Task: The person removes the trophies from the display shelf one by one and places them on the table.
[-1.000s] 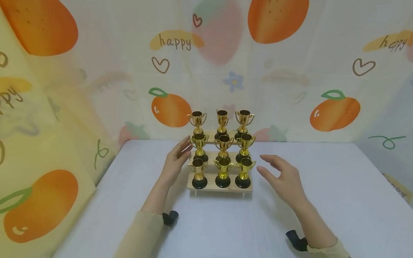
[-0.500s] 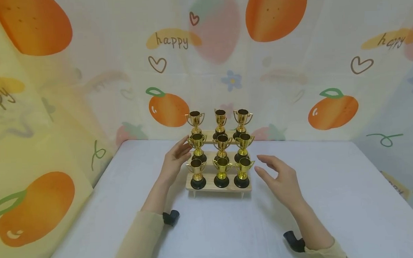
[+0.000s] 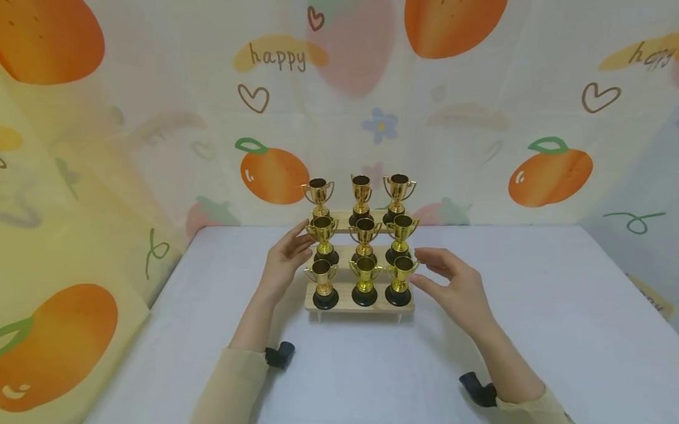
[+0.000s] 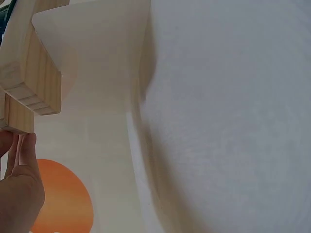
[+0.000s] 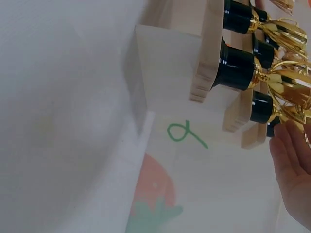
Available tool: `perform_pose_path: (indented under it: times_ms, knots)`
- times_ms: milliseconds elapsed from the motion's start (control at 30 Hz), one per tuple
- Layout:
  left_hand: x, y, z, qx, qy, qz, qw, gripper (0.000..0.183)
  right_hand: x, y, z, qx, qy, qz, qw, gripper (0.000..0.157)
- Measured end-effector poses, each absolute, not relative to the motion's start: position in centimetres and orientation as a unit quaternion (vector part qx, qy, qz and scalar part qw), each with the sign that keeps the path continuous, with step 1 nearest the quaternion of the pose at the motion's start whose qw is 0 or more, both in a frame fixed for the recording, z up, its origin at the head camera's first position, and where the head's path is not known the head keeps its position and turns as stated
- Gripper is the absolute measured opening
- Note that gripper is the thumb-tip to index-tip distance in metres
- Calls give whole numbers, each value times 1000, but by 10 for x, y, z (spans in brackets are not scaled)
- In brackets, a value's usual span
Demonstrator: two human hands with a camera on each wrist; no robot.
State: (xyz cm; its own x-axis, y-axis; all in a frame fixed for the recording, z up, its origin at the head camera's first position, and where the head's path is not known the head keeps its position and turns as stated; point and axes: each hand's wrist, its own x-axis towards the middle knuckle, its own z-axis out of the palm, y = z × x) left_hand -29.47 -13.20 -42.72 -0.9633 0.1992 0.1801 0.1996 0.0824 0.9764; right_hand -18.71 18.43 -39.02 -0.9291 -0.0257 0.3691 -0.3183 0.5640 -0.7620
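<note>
Several small gold trophy cups on black bases stand upright in three rows on a tiered wooden rack (image 3: 345,308). My left hand (image 3: 285,260) is at the rack's left side, and in the left wrist view its fingertips (image 4: 29,141) are right at the end of a wooden shelf board (image 4: 19,116). On the right side, my right hand (image 3: 457,286) is beside the trophies with fingers and thumb apart. Its thumb tip overlaps the front right trophy (image 3: 399,278) in the head view. In the right wrist view, the fingers (image 5: 286,145) lie close by the gold cups (image 5: 291,87).
The rack is on a white cloth-covered table (image 3: 351,374). Behind it hangs a patterned backdrop (image 3: 460,133) with oranges and hearts, which continues along the left side. A dark camera mount (image 3: 477,391) is strapped at the right wrist, another mount (image 3: 281,354) at the left.
My right hand has moved left, closer to the right-hand trophies. The left hand stays at the rack's left side; the trophies keep their places while the head view shifts slightly.
</note>
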Motion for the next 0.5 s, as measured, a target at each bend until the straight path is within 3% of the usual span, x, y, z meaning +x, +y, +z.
perform_pose_path:
  times_ms: [500]
  knots:
    - [-297,-133,-430,-142,-735,-663,1,64,-196,174,-388,97,-853,501,107,49]
